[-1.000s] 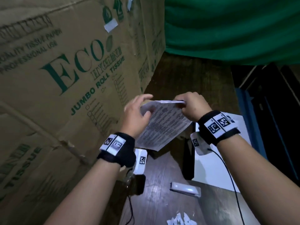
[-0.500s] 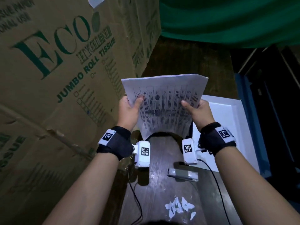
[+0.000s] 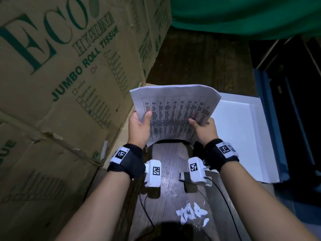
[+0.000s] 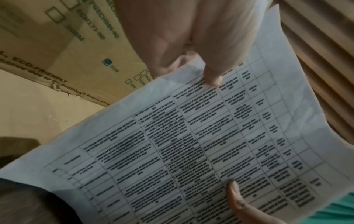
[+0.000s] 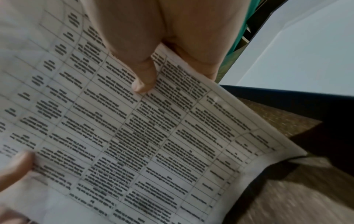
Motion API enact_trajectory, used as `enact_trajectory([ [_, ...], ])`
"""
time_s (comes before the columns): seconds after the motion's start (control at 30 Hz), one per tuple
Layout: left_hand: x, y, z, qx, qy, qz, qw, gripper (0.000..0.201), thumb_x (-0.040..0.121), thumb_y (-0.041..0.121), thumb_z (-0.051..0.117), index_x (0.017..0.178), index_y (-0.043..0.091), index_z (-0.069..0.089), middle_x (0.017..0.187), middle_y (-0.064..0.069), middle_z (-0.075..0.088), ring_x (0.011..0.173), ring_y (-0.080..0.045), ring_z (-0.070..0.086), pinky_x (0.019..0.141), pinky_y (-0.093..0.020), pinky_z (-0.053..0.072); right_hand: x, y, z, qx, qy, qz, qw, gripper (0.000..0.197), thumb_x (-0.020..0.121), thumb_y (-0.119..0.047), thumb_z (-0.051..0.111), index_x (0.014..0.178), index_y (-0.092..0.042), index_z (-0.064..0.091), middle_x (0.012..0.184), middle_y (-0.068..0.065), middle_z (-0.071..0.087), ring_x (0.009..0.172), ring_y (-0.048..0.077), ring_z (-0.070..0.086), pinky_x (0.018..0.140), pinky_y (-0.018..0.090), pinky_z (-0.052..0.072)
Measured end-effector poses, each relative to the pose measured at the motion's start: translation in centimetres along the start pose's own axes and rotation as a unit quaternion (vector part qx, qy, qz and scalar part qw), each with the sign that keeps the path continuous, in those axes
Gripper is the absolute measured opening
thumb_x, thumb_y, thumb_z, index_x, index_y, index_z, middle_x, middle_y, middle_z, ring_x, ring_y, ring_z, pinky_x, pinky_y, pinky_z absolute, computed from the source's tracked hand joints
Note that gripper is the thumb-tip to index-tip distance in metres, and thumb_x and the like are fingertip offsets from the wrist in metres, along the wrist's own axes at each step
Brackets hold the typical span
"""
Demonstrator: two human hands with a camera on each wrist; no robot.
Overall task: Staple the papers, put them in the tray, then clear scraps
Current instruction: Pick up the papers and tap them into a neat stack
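The printed papers [image 3: 175,112] carry a dense table and bow upward above the dark wooden table [image 3: 166,185]. My left hand [image 3: 139,124] pinches their left edge, thumb on top; the left wrist view shows that thumb pressing the papers [image 4: 191,144]. My right hand [image 3: 202,126] pinches the right edge, and the papers [image 5: 143,136] fill the right wrist view. The white tray [image 3: 250,136] lies just right of the papers. A white stapler [image 3: 196,181] lies on the table, partly hidden under my right wrist. Torn white scraps [image 3: 192,213] lie near the front edge.
A large printed cardboard box [image 3: 60,84] walls off the whole left side. Green cloth [image 3: 243,16] hangs at the back. Dark furniture with a blue edge [image 3: 274,119] stands right of the tray. Cables trail from both wrist cameras over the table.
Both hands have turned the papers from a downward-hanging sheet to a printed-side-up spread held by both side edges. Since half a second ago the pose has hardly changed.
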State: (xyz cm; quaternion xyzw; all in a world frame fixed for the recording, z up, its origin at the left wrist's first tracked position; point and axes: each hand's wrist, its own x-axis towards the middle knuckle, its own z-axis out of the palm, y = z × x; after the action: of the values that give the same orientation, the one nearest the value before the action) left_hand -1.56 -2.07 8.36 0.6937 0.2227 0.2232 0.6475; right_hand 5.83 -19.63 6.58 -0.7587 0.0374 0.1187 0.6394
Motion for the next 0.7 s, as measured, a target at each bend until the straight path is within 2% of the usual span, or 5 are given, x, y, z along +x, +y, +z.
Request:
enact_trajectory([
  [0.17,0.7,1.0,-0.4,0.002,0.025,0.006,1.0,0.015,0.095,0.011,0.052,0.108,0.013,0.059,0.098,0.008,0.068,0.092,-0.006,0.066,0.081,-0.023,0.053,0.1,0.0,-0.8,-0.039,-0.04,-0.012,0.998,0.031,0.082,-0.008,0.071,0.11,-0.011,0.058,0.103,0.001,0.067,0.099,0.02,0.064,0.088,0.035,0.052],
  [0.27,1.8,2.4,-1.5,0.009,0.047,0.025,0.999,0.026,0.096,0.012,0.052,0.12,0.005,0.056,0.116,-0.006,0.067,0.108,-0.019,0.064,0.095,-0.035,0.051,-1.0,1.0,-1.9,-0.151,-0.058,0.001,0.987,0.037,0.077,-0.011,0.076,0.099,-0.014,0.046,0.084,-0.002,0.058,0.079,0.017,0.059,0.069,0.025,0.049],
  [0.43,3.5,4.0,-2.9,0.036,0.031,0.007,0.999,0.028,0.096,0.008,0.049,0.122,0.006,0.057,0.12,-0.009,0.065,0.111,-0.022,0.061,0.097,-0.035,0.048,-6.4,8.2,-0.8,-0.517,-0.242,0.029,0.82,0.055,0.077,-0.038,0.071,0.123,-0.015,0.051,0.109,0.007,0.065,0.098,0.025,0.064,0.079,0.031,0.052],
  [0.53,3.6,4.8,-3.1,0.074,0.009,-0.006,0.997,0.028,0.095,0.007,0.049,0.122,0.006,0.058,0.112,-0.002,0.063,0.106,-0.019,0.061,0.093,-0.034,0.049,-8.0,11.1,0.1,-0.658,-0.246,0.006,0.711,0.061,0.084,-0.036,0.062,0.133,-0.008,0.04,0.13,0.015,0.05,0.12,0.032,0.051,0.096,0.041,0.046],
  [0.7,3.5,4.9,-3.4,0.09,0.005,-0.029,0.996,0.031,0.095,0.007,0.05,0.125,0.007,0.058,0.117,-0.001,0.064,0.112,-0.023,0.061,0.098,-0.039,0.049,-8.0,11.6,-0.7,-0.645,-0.245,-0.055,0.722,0.045,0.089,-0.036,0.056,0.126,-0.012,0.046,0.127,0.012,0.053,0.117,0.031,0.051,0.091,0.04,0.048],
])
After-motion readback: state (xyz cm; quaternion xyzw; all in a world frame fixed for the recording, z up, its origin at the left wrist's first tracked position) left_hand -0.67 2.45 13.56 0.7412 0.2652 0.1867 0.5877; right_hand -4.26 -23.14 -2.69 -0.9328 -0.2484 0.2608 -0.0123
